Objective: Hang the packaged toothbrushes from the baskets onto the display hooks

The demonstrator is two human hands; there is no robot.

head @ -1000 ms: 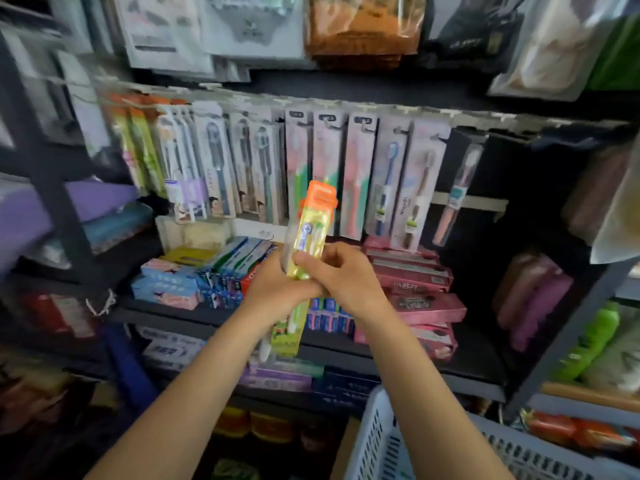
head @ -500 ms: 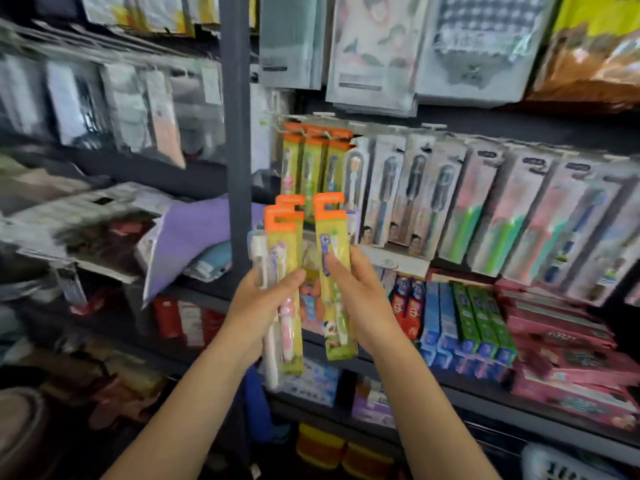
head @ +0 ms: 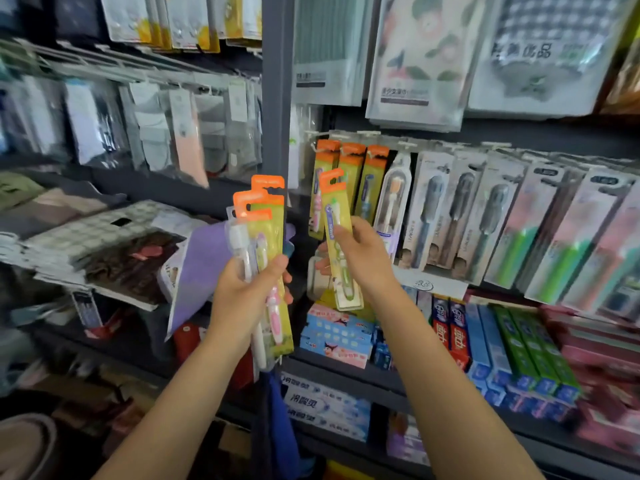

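My left hand [head: 247, 289] grips a fanned bunch of toothbrush packs [head: 265, 233] with orange tops and yellow cards, held upright in front of the shelf post. My right hand [head: 362, 258] holds a single toothbrush pack [head: 337, 220] of the same kind, tilted a little left, its orange top just below and in front of the hanging orange-topped packs [head: 349, 174]. Those hang from the display hooks [head: 323, 135] at the left end of the toothbrush row. No basket is in view.
A dark upright shelf post [head: 275, 98] stands between my hands and the left bay. Grey and pink toothbrush packs [head: 485, 216] fill the row to the right. Toothpaste boxes [head: 502, 344] lie on the shelf below. Bagged goods [head: 415, 53] hang above.
The view has swung left along the shelf. My hands have drawn apart: the right hand has taken one pack from the bunch and raised it toward the orange-topped packs on the hooks.
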